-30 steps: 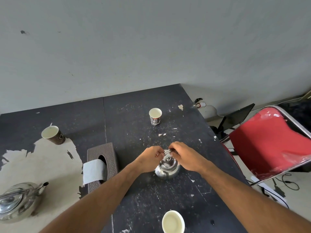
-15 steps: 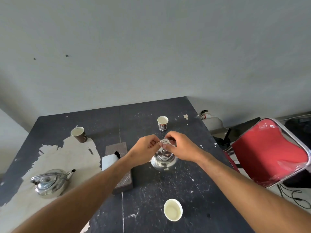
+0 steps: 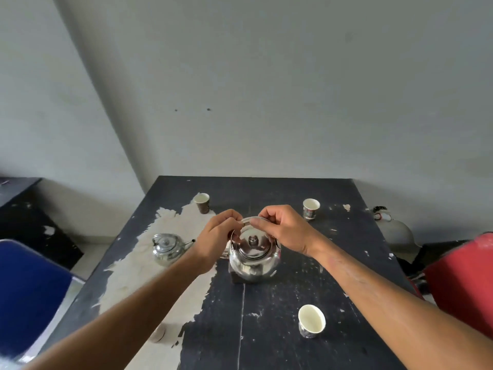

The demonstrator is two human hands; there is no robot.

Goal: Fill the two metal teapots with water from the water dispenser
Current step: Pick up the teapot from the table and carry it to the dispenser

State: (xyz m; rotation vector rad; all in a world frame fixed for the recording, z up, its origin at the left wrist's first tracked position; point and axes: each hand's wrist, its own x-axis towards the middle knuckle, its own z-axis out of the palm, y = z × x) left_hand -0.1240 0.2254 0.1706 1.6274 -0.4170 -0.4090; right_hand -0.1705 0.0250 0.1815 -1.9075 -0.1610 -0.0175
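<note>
A shiny metal teapot with its lid on hangs above the middle of the dark table, held by its wire handle. My left hand and my right hand both pinch that handle at the top. The pot hides most of a dark box beneath it. A second metal teapot stands on the table's worn pale patch to the left, untouched. No water dispenser is in view.
Three paper cups stand on the table: one far left, one far right, one near. A blue chair is at the left, a red chair at the right, and the wall is behind.
The teapot has been lifted off the table by its handle, with both hands rising. My view has swung left and back, bringing the second teapot and blue chair into sight.
</note>
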